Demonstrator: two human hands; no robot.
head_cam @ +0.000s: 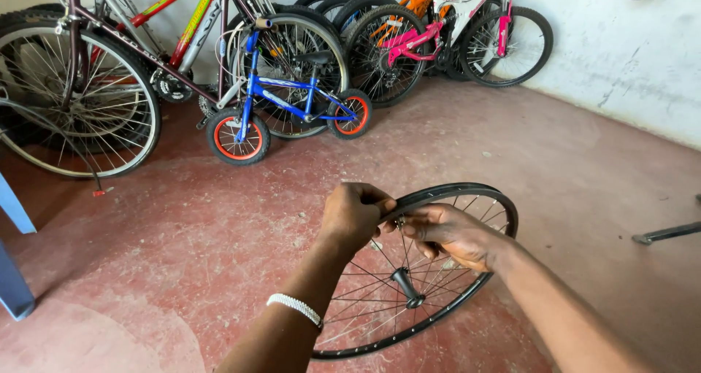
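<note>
Far to the left of our fingers we note a large spoked wheel (69,99) of a maroon-framed bicycle (146,44), leaning with the others along the wall; nearer, up and left of the fingers, stands a small blue child's bicycle (288,99) with red-rimmed tyres. Our left hand (353,216), a white beaded bracelet (294,309) on its wrist, is curled closed, fingertips (380,201) pinched onto the top edge of the bare bicycle wheel rim (445,193). That wheel is held up off the red floor (182,227) directly under and beyond our fingers, with its black hub (406,285) below them and the spokes (365,293) fanning out. Our right hand (456,234) meets the left at the same spot on the rim, fingers bent and partly closed about something small at the rim's inner edge; what exactly sits between them is too small for us to tell. Judgement: both hands are working one point on the rim, probably a spoke end or its nipple. The next move likely calls for a steady left-hand hold while the right fingertips turn or seat the small part with fine control. Right of our fingers, pink and orange bicycles (445,30) lean against the white wall (628,59), and a dark metal bar (668,233) lies on the floor.
</note>
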